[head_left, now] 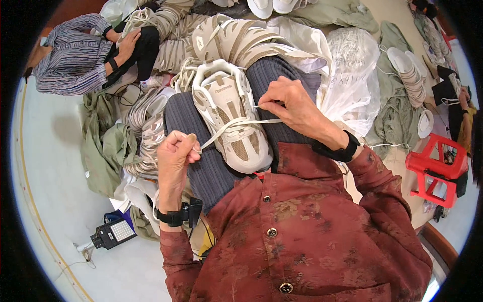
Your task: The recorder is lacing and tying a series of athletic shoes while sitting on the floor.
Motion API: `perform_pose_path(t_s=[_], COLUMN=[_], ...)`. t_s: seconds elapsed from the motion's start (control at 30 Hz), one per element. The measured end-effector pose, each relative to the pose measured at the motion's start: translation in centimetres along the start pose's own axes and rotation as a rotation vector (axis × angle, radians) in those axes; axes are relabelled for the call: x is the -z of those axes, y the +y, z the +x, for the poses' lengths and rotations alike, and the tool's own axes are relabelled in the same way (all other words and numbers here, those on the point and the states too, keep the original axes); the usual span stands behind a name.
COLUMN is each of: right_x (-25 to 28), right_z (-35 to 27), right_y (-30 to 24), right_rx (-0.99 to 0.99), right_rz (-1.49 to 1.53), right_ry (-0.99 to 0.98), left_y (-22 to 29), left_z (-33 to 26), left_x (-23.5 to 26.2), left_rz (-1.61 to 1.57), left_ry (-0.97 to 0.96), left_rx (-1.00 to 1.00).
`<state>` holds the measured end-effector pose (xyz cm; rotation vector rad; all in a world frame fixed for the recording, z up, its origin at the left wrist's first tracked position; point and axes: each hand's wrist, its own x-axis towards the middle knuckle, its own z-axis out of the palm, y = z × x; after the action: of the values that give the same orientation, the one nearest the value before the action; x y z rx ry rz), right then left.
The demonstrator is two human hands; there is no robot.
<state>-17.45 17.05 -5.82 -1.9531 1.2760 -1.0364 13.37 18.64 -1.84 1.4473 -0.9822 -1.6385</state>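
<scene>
Lacing step: left hand [176, 151] and right hand [289, 103] each pinch a lace [236, 122] end on the shoe [229, 113]; next calls for threading an eyelet.

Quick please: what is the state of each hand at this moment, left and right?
Left hand: closed, pulling one end of the white shoelace.
Right hand: closed, pinching the lace's other end above the beige sneaker.

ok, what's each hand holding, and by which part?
Both hands hold the white shoelace of the beige sneaker on the lap: left hand grips one end, right hand pinches the other near the eyelets.
</scene>
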Motion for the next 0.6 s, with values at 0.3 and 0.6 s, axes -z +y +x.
perform_pose_path(t_s=[0.3, 0.6], right_x=[-0.3, -0.6], right_z=[0.7, 0.7], right_y=[0.2, 0.4], right_rx=[0.018, 0.024], right_rz=[-0.055, -0.077], right_ry=[-0.062, -0.14], left_y=[-1.1, -1.5], left_z=[0.3, 0.4], left_x=[-0.6, -0.8], left_rz=[0.054, 0.06], left_ry=[-0.026, 0.011], left_rx=[-0.019, -0.034])
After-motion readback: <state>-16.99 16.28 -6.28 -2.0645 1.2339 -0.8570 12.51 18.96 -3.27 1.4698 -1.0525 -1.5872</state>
